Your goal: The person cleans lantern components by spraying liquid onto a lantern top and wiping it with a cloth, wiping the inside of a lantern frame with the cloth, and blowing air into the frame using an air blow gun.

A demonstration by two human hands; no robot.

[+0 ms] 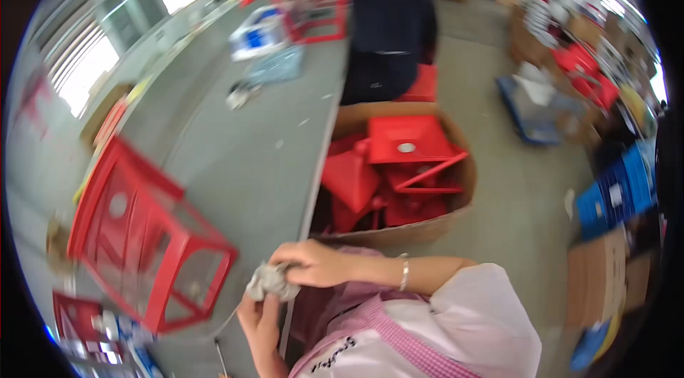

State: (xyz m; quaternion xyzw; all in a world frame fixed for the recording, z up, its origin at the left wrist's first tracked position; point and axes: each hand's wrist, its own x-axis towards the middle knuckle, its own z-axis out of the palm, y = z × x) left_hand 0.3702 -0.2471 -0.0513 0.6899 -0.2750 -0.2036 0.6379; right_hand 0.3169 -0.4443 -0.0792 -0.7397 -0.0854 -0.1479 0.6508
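A crumpled whitish cloth (pixel 269 282) is bunched between my two hands at the edge of the workbench. My right hand (pixel 313 264), with a bracelet at the wrist, is closed on its upper right side. From below, my left hand (pixel 260 317) grips the same cloth with bent fingers and thumb. Just left of my hands, a red lantern-shaped frame (pixel 182 242) with clear panels lies tilted on the grey workbench (pixel 235 164). A thin tool like a screwdriver (pixel 221 360) lies near my left forearm.
A cardboard box (pixel 456 221) of red lantern parts (pixel 406 137) stands beside the bench. Farther along, a person in dark clothing (pixel 388 14) handles a red piece. Plastic bags (pixel 274 64) lie on the bench. Blue bins (pixel 616 185) and cartons (pixel 597 278) line the right.
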